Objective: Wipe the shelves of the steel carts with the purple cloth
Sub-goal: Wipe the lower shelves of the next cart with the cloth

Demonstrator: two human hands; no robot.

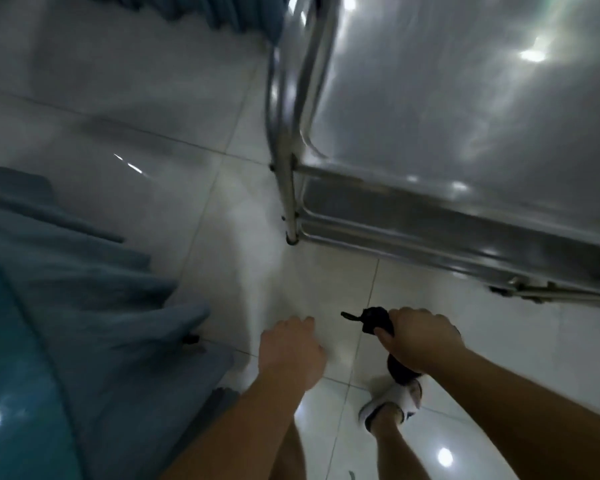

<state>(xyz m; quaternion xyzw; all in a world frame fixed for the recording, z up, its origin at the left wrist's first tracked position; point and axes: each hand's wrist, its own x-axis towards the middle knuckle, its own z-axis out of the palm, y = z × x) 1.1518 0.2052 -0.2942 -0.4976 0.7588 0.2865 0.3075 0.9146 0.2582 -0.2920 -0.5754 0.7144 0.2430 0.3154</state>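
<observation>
A steel cart (465, 98) fills the upper right, its shiny top shelf seen from above and a lower shelf (413, 209) showing under the near rail. My right hand (423, 337) grips a bunched dark cloth (374, 320), which looks almost black in this dim light, in the air below the cart's near edge. My left hand (291, 351) hangs beside it with loosely curled fingers and holds nothing. Neither hand touches the cart.
The cart's corner leg (290, 202) stands on the white tiled floor (153, 98). A bed or table draped in blue-grey fabric (66, 289) fills the lower left. More blue fabric (205, 12) hangs at the top. My sandalled foot (392, 403) is under my right hand.
</observation>
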